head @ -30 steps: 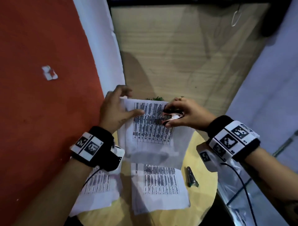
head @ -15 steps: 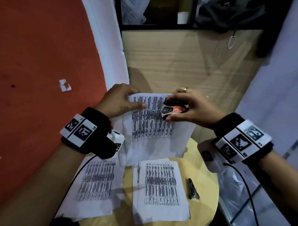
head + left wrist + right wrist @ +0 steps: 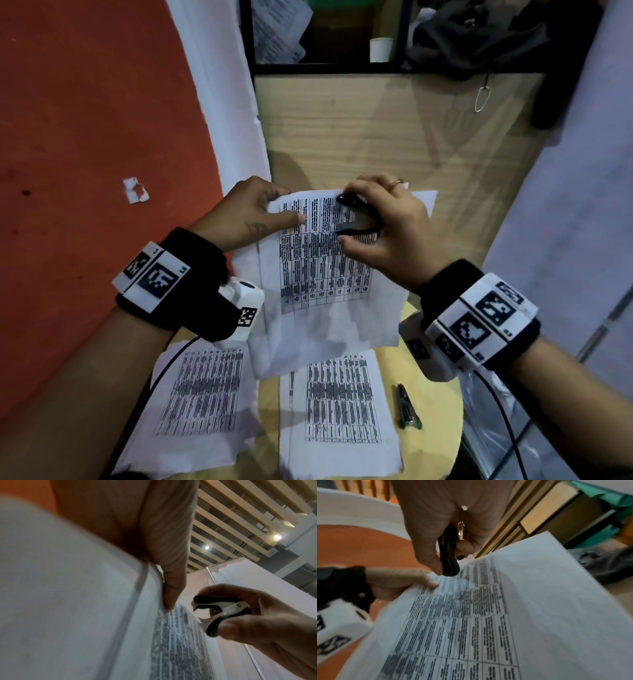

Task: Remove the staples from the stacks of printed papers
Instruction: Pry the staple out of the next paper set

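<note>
The left hand point(image 3: 246, 214) pinches the held stack of printed papers point(image 3: 325, 274) at its top left corner, thumb flat on the front sheet, fingers curled behind. At three o'clock of that thumb, the right hand point(image 3: 387, 229) grips a black staple remover point(image 3: 354, 219) (claws parted, just off the sheet). Two more stacks point(image 3: 339, 404) lie on the round table point(image 3: 435, 407), at six o'clock.

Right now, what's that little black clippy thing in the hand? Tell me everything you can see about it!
It is a claw-style staple remover: black, plastic-looking grips over shiny metal with curved, pointed claws. The claws stand apart, nothing caught between them. The right hand pinches it, thumb on one grip and fingers on the other. It is held near the top edge of the lifted paper stack, claws toward the left hand. Whether it touches the page is unclear.
</note>
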A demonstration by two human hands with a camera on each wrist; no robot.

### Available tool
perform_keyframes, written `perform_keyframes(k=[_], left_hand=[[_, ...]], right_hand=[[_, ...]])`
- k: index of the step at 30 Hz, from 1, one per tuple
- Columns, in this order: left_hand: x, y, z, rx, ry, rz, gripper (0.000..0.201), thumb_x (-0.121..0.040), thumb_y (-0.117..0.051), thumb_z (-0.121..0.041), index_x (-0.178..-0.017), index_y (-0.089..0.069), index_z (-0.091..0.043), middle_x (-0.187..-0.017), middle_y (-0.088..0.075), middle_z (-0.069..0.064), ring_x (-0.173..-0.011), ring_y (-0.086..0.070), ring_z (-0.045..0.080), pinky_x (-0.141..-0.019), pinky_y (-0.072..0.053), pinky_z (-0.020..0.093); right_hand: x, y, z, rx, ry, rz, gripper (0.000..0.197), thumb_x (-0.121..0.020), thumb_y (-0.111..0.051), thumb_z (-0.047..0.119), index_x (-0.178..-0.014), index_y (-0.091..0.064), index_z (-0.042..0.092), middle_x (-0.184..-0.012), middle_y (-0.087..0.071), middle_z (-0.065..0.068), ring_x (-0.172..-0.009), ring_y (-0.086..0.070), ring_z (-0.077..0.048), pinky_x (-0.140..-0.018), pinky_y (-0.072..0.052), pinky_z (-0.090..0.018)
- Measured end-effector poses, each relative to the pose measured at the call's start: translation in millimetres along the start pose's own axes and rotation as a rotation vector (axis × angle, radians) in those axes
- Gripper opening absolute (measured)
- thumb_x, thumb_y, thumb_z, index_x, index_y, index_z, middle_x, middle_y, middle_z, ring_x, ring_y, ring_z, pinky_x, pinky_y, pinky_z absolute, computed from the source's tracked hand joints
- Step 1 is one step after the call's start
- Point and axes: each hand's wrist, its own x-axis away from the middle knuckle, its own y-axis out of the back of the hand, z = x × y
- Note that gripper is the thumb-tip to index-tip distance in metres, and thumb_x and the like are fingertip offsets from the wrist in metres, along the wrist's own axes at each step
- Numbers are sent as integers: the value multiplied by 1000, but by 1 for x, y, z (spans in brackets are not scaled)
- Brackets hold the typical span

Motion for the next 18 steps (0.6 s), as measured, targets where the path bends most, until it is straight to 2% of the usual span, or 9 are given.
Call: perform_keyframes(k=[2,4,6,8,12,16,18], left_hand=[[-1,-1,-1,32,3,11,7,-73,-66,-34,-70,-71,-37,-76,-72,1,-66,-58,0,-67,-47,24],[-2,-2,-2,64,15,18,8,-73,-66,-33,-71,-71,-39,-76,-71,1,-65,-57,1,-66,-46,24],[-3,-2,-3,98,30,19,7,-74,-66,-32,-72,-72,-32,-75,-70,2,-64,-57,2,-64,-45,23],[-3,-1,-3,109,40,18,9,-74,-66,-30,-70,-72,-25,-71,-68,-2,-62,-56,1,-61,-44,19],[-4,0,-4,126,39,30,15,-83,-69,-12,-71,-69,-20,-63,-66,-9,-57,-54,-2,-56,-43,15],[-1,-1,-10,160,64,28,19,-85,-65,-6,-70,-65,-18,-51,-61,-13,-48,-50,-5,-48,-39,10],[0,-3,-12,178,72,24,20,-85,-64,-3,-71,-64,-17,-51,-60,-13,-47,-49,-6,-48,-38,8]], right_hand=[[-1,-7,8,32,44,57,43,-64,-67,11,-106,-61,1,-106,-58,-15,-93,-58,-25,-82,-49,-32],[-4,-11,13,99,82,88,40,-64,-65,13,-103,-62,2,-104,-59,-15,-87,-60,-32,-68,-53,-41],[-7,-13,17,174,104,78,40,-63,-65,19,-101,-64,6,-102,-61,-12,-83,-62,-33,-60,-54,-39],[-9,-13,18,216,120,60,42,-61,-67,24,-101,-66,9,-101,-63,-10,-83,-63,-31,-56,-54,-37],[-13,-14,17,176,140,67,44,-67,-63,30,-105,-65,8,-104,-63,-12,-83,-64,-32,-58,-55,-40],[-15,-15,17,142,143,80,45,-66,-71,24,-106,-66,4,-103,-64,-15,-81,-65,-33,-59,-56,-43],[-16,-16,18,155,160,86,44,-65,-71,23,-103,-66,3,-100,-65,-15,-77,-66,-33,-57,-56,-42]])
